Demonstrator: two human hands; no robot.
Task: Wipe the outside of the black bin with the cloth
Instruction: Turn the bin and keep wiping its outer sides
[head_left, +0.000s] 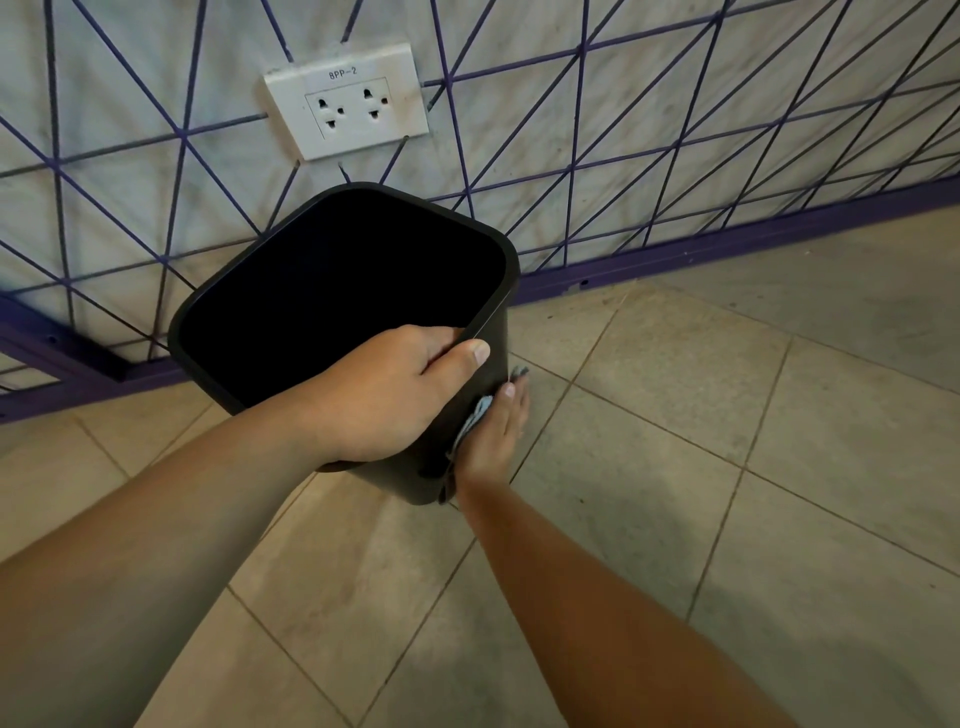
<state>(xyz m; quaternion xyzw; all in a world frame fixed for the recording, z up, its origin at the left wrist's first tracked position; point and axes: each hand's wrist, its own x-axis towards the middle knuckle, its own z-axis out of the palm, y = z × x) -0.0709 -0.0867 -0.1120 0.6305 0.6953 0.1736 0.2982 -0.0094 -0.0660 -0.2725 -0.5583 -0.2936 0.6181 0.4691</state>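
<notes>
Black bin (483, 332) rim clamped by left hand (384, 387); cloth (475, 418) pressed flat under right hand (496, 431). Risks: cloth slipped off by loose press, bin twisted from 1-handed grip.

Matt black plastic bin (488, 332), soft blue-grey cloth (475, 415) — dull beige floor tiles (675, 395)

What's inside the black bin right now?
The black bin looks dark inside; only the left hand's fingers curl over its rim. Its bottom is lost in shadow.

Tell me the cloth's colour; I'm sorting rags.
Light blue, seen in the head view: the cloth shows between the right hand and the bin.
</notes>
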